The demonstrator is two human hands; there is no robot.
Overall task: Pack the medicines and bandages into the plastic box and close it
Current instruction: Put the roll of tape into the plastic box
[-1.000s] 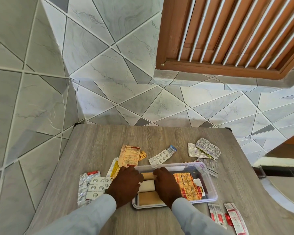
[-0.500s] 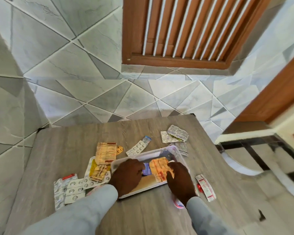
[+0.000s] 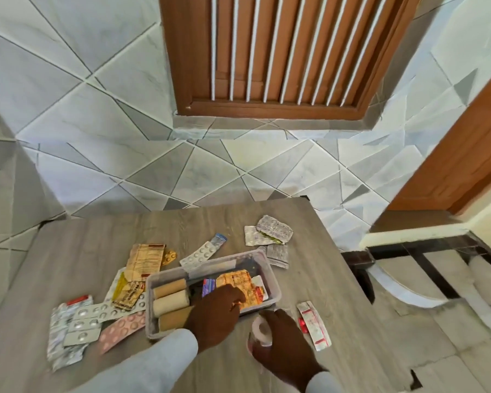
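The clear plastic box stands open on the wooden table. Inside lie three tan bandage rolls at its left end and an orange medicine pack beside a blue one. My left hand reaches into the box, fingertips on the orange pack. My right hand is just in front of the box's right corner, holding a white tape roll. Blister packs lie left of the box, a white strip behind it.
Silver foil packs lie behind the box at the right. A red-and-white sachet lies right of my right hand, close to the table's right edge. A tiled wall stands behind the table. A tiled floor and a dark frame are on the right.
My right hand has left the box and moved down to the table in front of it, now holding the white tape roll. My left hand shifted right onto the orange pack. The view swung right.
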